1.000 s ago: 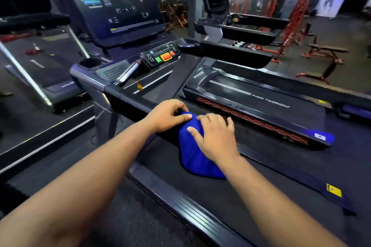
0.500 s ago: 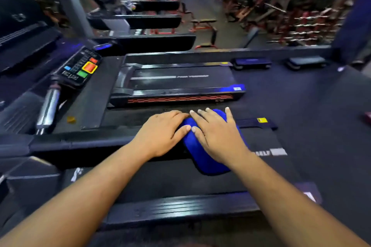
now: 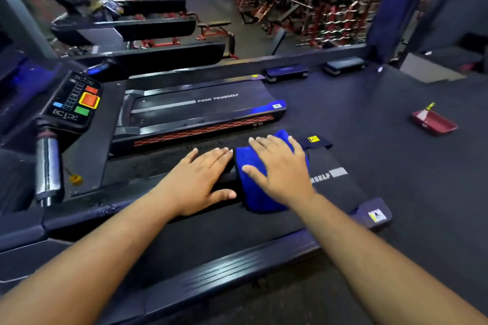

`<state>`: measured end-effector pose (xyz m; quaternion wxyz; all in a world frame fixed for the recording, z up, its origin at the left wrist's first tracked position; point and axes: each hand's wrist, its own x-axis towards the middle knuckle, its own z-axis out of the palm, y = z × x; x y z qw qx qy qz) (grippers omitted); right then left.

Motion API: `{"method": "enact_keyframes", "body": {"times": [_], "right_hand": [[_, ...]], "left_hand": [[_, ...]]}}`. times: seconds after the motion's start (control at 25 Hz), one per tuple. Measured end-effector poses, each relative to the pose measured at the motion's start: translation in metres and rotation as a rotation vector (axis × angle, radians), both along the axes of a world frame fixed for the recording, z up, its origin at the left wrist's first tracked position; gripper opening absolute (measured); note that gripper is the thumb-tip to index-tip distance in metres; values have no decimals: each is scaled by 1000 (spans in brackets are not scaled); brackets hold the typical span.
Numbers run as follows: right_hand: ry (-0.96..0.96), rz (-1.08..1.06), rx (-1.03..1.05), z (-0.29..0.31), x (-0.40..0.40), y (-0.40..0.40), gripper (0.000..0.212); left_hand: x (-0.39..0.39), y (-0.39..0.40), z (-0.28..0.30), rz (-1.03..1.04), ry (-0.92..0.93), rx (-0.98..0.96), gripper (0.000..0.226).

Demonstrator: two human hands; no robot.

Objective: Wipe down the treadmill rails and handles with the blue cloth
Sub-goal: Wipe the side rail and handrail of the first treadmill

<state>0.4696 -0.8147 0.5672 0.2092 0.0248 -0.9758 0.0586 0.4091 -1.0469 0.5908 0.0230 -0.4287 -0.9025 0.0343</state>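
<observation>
The blue cloth (image 3: 248, 166) is draped over the end of the treadmill's black side rail (image 3: 111, 208), which runs from the console on the left toward the centre. My right hand (image 3: 282, 169) lies flat on the cloth with fingers spread, pressing it onto the rail. Just left of the cloth, my left hand (image 3: 198, 179) rests on the bare rail, fingers over the top and thumb on the near side. A chrome handle (image 3: 47, 166) and a button panel (image 3: 76, 100) with red, orange and green keys sit at the left.
The treadmill belt (image 3: 211, 240) and its near foot rail (image 3: 237, 269) lie below my arms. A second treadmill (image 3: 200, 113) stands beyond. A red tray (image 3: 434, 123) sits on the floor at right. Weight racks and benches fill the background.
The view has swung right along the rail. My right hand and the cloth have slid right toward the rail's end; my left hand now lies flat beside the cloth, apart from the right hand.
</observation>
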Motion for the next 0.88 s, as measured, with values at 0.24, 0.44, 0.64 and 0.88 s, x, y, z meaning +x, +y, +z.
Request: {"method": "enact_keyframes", "body": {"times": [0.24, 0.44, 0.64, 0.88], "right_hand": [[70, -439, -236, 8, -12, -32, 57], [109, -329, -232, -11, -1, -69, 55], [169, -721, -634, -6, -19, -104, 52], [281, -656, -754, -27, -13, -92, 64]], "left_hand": [[-13, -34, 8, -148, -100, -14, 105], [-19, -56, 5, -253, -82, -54, 109], [-22, -65, 2, -279, -189, 47, 112], [-27, -62, 2, -306, -173, 22, 108]]}}
